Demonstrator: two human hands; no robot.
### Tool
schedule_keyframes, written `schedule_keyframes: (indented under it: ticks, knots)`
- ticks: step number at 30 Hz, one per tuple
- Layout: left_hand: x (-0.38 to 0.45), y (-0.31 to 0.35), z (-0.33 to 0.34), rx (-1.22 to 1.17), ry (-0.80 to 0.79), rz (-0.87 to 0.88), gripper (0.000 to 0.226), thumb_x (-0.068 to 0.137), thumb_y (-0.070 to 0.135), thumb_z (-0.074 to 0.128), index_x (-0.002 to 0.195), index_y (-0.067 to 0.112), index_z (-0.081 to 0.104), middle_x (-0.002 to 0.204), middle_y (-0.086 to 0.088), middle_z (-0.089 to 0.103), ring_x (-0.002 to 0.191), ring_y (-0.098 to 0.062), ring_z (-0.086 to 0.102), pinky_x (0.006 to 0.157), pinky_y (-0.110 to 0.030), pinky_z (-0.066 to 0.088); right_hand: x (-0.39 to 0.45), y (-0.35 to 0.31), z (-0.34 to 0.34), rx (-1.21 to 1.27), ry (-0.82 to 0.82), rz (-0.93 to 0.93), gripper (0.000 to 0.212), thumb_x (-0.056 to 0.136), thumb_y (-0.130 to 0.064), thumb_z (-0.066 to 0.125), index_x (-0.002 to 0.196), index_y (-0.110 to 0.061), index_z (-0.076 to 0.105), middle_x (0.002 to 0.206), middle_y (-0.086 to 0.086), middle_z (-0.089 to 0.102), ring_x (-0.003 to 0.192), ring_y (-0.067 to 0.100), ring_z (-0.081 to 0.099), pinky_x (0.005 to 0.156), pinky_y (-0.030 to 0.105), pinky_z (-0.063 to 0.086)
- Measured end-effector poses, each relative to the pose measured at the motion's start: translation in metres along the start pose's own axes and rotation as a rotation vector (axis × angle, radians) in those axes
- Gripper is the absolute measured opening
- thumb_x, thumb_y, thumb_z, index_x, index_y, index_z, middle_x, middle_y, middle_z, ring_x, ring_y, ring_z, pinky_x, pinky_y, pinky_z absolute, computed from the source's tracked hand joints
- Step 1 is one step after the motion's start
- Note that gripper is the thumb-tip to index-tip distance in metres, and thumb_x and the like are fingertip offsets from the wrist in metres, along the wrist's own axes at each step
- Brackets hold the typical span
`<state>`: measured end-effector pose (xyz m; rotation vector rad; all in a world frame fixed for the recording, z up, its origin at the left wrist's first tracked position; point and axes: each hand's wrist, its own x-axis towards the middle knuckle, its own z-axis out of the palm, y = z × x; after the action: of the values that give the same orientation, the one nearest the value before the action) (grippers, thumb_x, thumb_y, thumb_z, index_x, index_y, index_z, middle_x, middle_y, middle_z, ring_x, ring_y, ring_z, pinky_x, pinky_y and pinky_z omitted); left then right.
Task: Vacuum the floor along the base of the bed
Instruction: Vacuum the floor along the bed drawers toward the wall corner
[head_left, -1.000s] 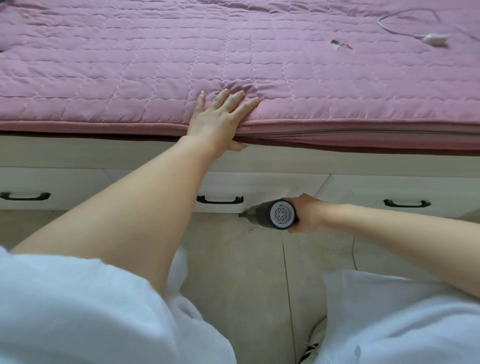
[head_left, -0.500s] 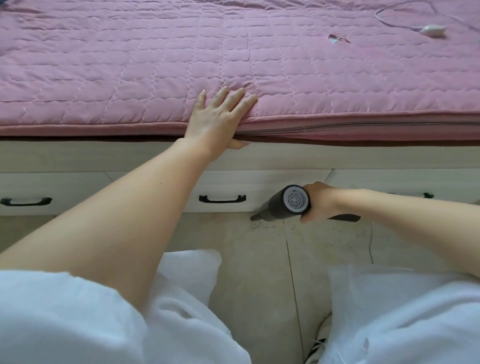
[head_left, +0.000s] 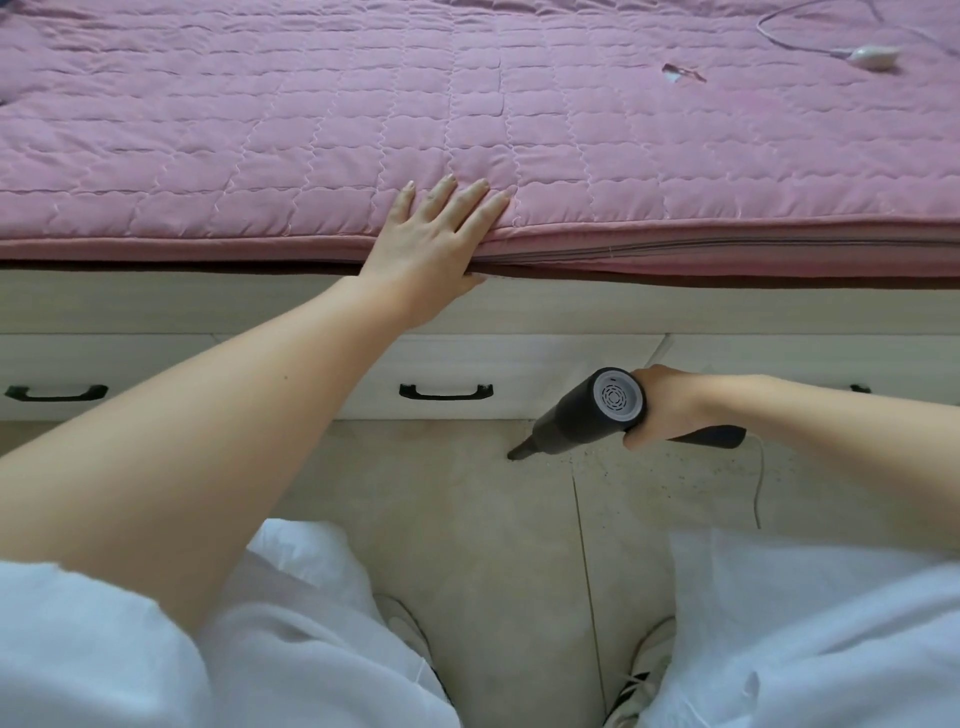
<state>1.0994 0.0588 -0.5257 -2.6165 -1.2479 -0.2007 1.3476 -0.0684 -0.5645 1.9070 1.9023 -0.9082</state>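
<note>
A black handheld vacuum (head_left: 587, 418) with a round grey vent at its back points down and left, its narrow nozzle tip touching the beige tiled floor (head_left: 467, 509) just in front of the bed base (head_left: 519, 306). My right hand (head_left: 662, 408) grips its handle. Dark specks lie on the tiles to the right of the nozzle. My left hand (head_left: 431, 244) rests flat on the edge of the pink quilted mattress cover (head_left: 363, 130), fingers straight and spread, thumb below the edge.
White drawers with black handles (head_left: 445, 391) run along the bed base. A thin cable (head_left: 759, 483) trails on the floor at right. A white cord with a switch (head_left: 872, 56) lies on the bed. My knees in white fabric and shoes fill the foreground.
The vacuum and my right hand have shifted right along the bed base, and the nozzle now tilts more steeply to the floor. My left hand stays on the mattress edge.
</note>
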Motion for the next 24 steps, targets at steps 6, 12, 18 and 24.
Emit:
schedule_keyframes:
  ticks: [6,12,18,24]
  knots:
    - [-0.0002,-0.0023,0.0005,-0.006,0.022,0.012,0.083,0.092,0.048,0.057,0.156,0.025,0.011,0.163,-0.001,0.015,0.15,-0.027,0.013,0.12,-0.051,0.012,0.0005,0.0047,0.0025,0.007,0.019,-0.022,0.026,0.077,-0.018,0.07,0.092,-0.024,0.05,0.078,-0.008,0.056,0.073,0.011,0.055,0.058,0.018,0.043]
    - [0.0,-0.0023,0.0024,0.01,0.038,0.014,0.08,0.094,0.047,0.056,0.156,0.024,0.012,0.163,-0.002,0.016,0.15,-0.028,0.014,0.119,-0.051,0.012,0.0068,0.0023,0.0059,-0.008,0.011,-0.073,0.029,0.079,-0.018,0.067,0.099,-0.027,0.048,0.09,-0.005,0.059,0.079,0.012,0.057,0.06,0.016,0.043]
    - [0.0001,-0.003,0.0041,0.011,0.051,0.023,0.079,0.093,0.045,0.059,0.156,0.023,0.016,0.162,-0.003,0.019,0.149,-0.029,0.017,0.119,-0.053,0.014,0.0094,-0.002,0.0091,0.005,0.001,-0.102,0.053,0.08,-0.019,0.069,0.128,-0.024,0.048,0.104,-0.007,0.057,0.093,0.012,0.055,0.078,0.021,0.044]
    - [0.0002,-0.0043,0.0048,0.014,0.059,0.021,0.08,0.092,0.045,0.059,0.156,0.024,0.016,0.162,-0.003,0.019,0.149,-0.029,0.017,0.119,-0.052,0.015,0.0063,0.0021,0.0081,-0.022,-0.04,-0.049,0.047,0.077,-0.019,0.071,0.119,-0.022,0.052,0.101,-0.005,0.059,0.093,0.015,0.058,0.075,0.022,0.046]
